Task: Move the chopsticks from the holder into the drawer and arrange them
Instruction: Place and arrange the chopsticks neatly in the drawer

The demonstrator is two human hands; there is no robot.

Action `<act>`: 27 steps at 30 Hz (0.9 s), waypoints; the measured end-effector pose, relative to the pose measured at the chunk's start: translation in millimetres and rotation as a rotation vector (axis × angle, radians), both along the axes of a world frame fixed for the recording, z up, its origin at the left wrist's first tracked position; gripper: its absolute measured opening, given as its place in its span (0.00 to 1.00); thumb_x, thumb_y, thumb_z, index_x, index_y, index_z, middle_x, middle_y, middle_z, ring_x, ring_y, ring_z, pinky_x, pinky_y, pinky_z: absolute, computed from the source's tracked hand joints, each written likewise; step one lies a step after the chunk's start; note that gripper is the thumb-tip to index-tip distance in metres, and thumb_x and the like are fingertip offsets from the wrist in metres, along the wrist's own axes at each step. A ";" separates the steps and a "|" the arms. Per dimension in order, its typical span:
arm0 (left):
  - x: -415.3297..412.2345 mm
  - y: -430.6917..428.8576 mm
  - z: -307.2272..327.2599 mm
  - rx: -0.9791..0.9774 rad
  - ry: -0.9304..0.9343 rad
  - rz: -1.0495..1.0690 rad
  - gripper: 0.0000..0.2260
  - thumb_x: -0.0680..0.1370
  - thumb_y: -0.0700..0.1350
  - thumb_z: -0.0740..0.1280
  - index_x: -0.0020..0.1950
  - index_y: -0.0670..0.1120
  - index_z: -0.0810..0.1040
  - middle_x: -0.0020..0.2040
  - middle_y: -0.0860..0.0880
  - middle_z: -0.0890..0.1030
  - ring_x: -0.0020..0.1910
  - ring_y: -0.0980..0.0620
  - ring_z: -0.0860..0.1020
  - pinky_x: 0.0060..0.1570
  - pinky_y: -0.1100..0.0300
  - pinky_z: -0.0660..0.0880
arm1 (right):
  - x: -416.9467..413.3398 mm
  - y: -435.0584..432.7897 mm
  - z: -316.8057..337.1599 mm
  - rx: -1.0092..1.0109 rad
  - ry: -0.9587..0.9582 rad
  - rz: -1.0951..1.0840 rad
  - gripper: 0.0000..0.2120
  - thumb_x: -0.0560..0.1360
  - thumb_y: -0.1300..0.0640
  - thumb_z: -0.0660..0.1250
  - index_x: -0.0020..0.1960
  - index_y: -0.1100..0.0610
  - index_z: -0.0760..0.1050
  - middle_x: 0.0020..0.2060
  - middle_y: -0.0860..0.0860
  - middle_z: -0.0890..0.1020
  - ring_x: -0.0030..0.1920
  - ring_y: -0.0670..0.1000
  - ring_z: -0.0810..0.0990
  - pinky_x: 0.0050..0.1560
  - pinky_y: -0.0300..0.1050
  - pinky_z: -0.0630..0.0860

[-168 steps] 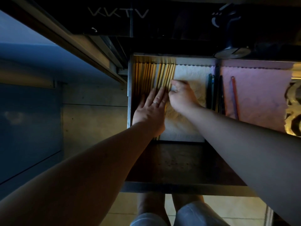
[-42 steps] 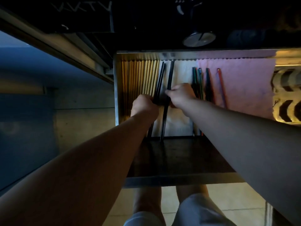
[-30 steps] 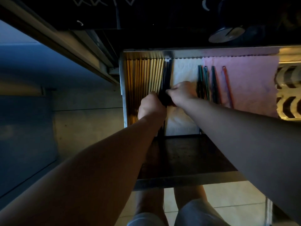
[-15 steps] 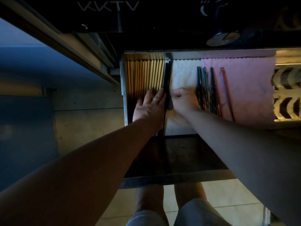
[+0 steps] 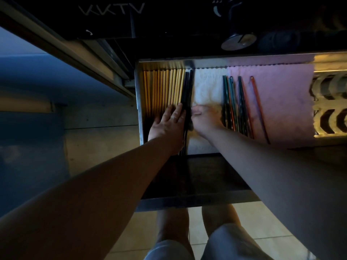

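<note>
An open metal drawer [image 5: 138, 102] holds a row of several yellow wooden chopsticks [image 5: 161, 87] along its left side. Two black chopsticks [image 5: 188, 87] lie straight beside them on a white liner [image 5: 206, 85]. My left hand [image 5: 168, 124] rests flat with fingers spread on the yellow row, its edge against the black pair. My right hand [image 5: 203, 121] presses against the black pair from the right, fingers curled. Several dark green and red chopsticks [image 5: 236, 102] lie further right, and a single red one [image 5: 259, 107] on a pink liner [image 5: 281, 94].
A round metal-based object [image 5: 238, 41] stands on the dark counter behind the drawer. A patterned yellow and black piece [image 5: 330, 107] fills the drawer's right end. The drawer's dark front section [image 5: 197, 177] lies below my arms. My legs stand on a tiled floor [image 5: 262, 222].
The two black chopsticks, held apart and slanted before, now lie parallel against the yellow row. My left hand went from a fist to flat on the yellow chopsticks.
</note>
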State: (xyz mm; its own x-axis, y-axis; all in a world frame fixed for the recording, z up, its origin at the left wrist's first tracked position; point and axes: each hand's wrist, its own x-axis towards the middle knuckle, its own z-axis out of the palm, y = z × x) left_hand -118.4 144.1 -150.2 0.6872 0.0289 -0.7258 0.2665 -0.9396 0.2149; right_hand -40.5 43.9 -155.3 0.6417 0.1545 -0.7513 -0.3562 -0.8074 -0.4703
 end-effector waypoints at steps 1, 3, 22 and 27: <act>0.9 -1.5 1.6 -0.001 -0.012 0.007 0.37 0.81 0.45 0.61 0.80 0.53 0.37 0.78 0.54 0.31 0.78 0.49 0.34 0.75 0.45 0.47 | 0.9 -2.2 0.2 0.008 0.002 -0.014 0.17 0.78 0.62 0.60 0.65 0.56 0.75 0.60 0.53 0.80 0.61 0.53 0.78 0.59 0.41 0.72; 3.5 -5.8 4.3 -0.003 -0.029 0.020 0.37 0.81 0.44 0.61 0.80 0.52 0.40 0.79 0.54 0.33 0.78 0.49 0.35 0.75 0.45 0.45 | 3.6 -9.4 2.7 0.006 -0.025 -0.025 0.17 0.77 0.61 0.60 0.64 0.55 0.76 0.60 0.52 0.80 0.60 0.52 0.78 0.58 0.40 0.73; 72.8 -116.6 13.9 -0.289 -0.036 0.771 0.18 0.77 0.48 0.66 0.66 0.48 0.73 0.58 0.45 0.81 0.55 0.44 0.79 0.52 0.53 0.78 | 66.3 -143.7 -1.1 -0.022 -0.129 0.133 0.18 0.71 0.66 0.61 0.59 0.61 0.79 0.51 0.59 0.83 0.52 0.57 0.81 0.56 0.48 0.77; 85.8 -143.8 -2.0 -0.218 -0.019 0.927 0.17 0.75 0.49 0.68 0.61 0.48 0.72 0.51 0.46 0.82 0.49 0.45 0.80 0.44 0.54 0.75 | 79.3 -167.2 -1.3 0.018 -0.123 0.163 0.15 0.70 0.67 0.64 0.55 0.62 0.79 0.45 0.58 0.81 0.46 0.55 0.79 0.47 0.43 0.73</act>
State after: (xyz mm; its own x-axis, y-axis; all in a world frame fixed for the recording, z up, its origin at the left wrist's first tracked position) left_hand -32.6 0.3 -152.1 0.4704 0.4340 -0.7684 0.8801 -0.2943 0.3725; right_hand 38.8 -123.3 -156.7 0.6938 0.2765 -0.6650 -0.1606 -0.8407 -0.5171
